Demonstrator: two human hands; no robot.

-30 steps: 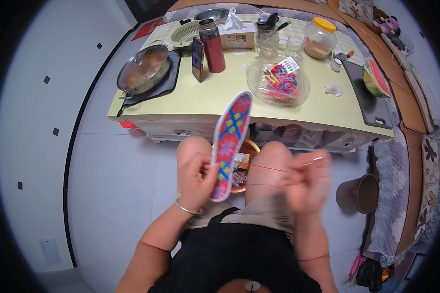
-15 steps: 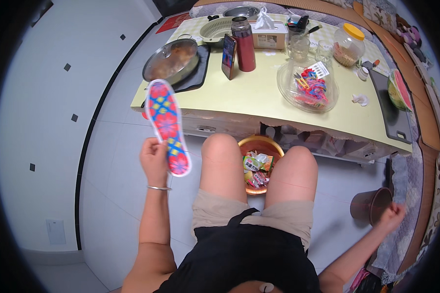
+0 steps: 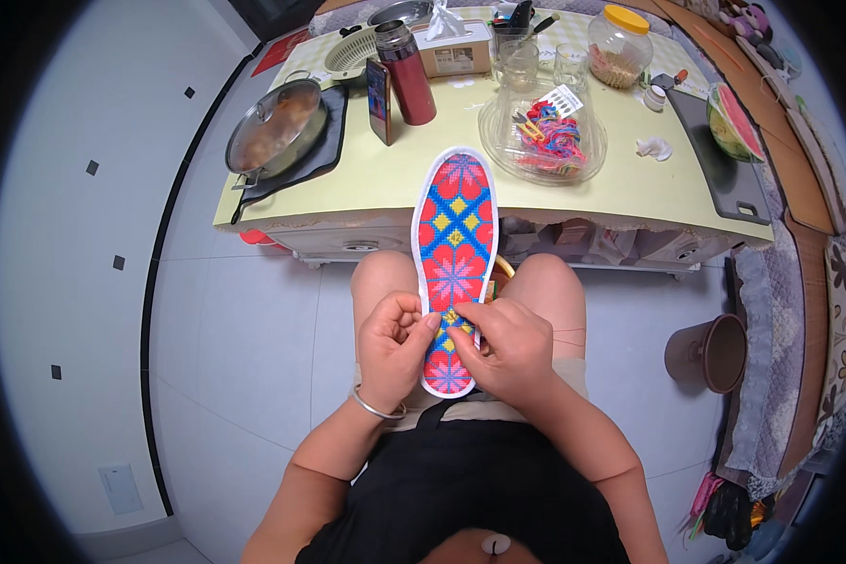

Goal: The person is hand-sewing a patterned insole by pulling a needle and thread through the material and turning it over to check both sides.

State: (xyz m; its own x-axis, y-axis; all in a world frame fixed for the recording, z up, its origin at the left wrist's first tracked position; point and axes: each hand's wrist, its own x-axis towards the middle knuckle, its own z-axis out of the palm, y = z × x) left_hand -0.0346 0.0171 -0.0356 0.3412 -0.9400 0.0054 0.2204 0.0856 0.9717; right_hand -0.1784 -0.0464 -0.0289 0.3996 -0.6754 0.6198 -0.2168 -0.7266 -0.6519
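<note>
An embroidered insole point(image 3: 456, 273) with red flowers, blue lattice and yellow diamonds stands upright over my lap, toe end away from me. My left hand point(image 3: 397, 343) grips its left edge near the heel, thumb on the patterned face. At its right side my right hand point(image 3: 509, 348) is closed, thumb and forefinger pinched together against the pattern. Whatever lies between those fingertips is too small to make out. A thin red thread point(image 3: 566, 331) trails rightward from beside my right hand across my knee.
On the table point(image 3: 376, 188) are a lidded pan point(image 3: 277, 132), a phone point(image 3: 379, 101), a red flask point(image 3: 406, 80), a plastic tray of colored thread point(image 3: 555, 141), a jar point(image 3: 620, 47) and watermelon point(image 3: 731, 122) on a board. A brown bin point(image 3: 705, 352) stands at the right.
The insole has moved from the left to the middle, now facing me. My right hand has come in from far right, where it was stretched out, to the insole's surface.
</note>
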